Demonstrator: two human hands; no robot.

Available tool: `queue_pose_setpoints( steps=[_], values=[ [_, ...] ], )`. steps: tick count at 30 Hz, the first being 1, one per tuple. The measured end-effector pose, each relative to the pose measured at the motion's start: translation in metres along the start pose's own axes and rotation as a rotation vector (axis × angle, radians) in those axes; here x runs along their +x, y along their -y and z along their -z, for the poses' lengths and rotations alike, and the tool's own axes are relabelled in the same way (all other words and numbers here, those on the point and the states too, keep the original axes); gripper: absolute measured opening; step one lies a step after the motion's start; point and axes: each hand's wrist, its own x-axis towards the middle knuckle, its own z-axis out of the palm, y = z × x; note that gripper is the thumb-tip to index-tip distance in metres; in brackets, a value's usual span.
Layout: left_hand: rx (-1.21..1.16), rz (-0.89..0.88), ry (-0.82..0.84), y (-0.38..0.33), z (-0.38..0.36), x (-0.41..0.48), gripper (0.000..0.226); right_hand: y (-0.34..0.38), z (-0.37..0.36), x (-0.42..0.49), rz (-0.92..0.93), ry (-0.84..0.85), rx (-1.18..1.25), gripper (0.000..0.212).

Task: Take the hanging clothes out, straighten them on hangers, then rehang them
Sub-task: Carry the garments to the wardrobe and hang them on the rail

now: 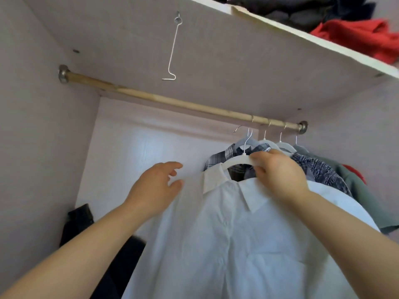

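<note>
Right hand [278, 171] gripping the white hanger [236, 160] at its neck, fingers curled round the bar. White shirt [237, 234] hangs on it, collar at the hanger, body draped in front of me. Hanger hook is just under the wooden rod [172, 102], apart from it. Left hand [155, 186] is at the shirt's left shoulder, fingers loosely curled; blurred, can't tell if it's pinching fabric. Plaid shirt [224, 156] and other garments hang at the rod's right end, directly behind.
</note>
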Motion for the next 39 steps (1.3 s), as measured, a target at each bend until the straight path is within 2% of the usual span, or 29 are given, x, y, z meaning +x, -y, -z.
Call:
queue_pose_setpoints(
  steps=[11,17,24,33,36,39],
  values=[
    [0.099,-0.004,-0.108,0.019,-0.024,0.067,0.036,-0.033,-0.046,0.118,-0.022,-0.128,0.057,0.024],
    [0.112,0.001,-0.13,0.024,-0.033,0.087,0.036,-0.034,-0.067,0.15,-0.023,-0.114,0.069,0.026],
    [0.117,0.026,-0.115,0.033,-0.051,0.086,0.035,-0.02,-0.103,0.132,0.006,-0.123,0.063,0.032],
    [0.136,0.041,-0.066,0.048,-0.058,0.067,0.037,-0.016,-0.101,0.122,-0.024,-0.141,0.056,0.021],
    [0.168,0.041,-0.05,0.056,-0.051,0.056,0.04,-0.01,-0.106,0.102,0.008,-0.203,0.023,0.031],
    [0.22,0.066,0.005,0.068,-0.043,0.035,0.044,0.007,-0.12,0.067,0.136,-0.318,0.053,0.038]
  ],
)
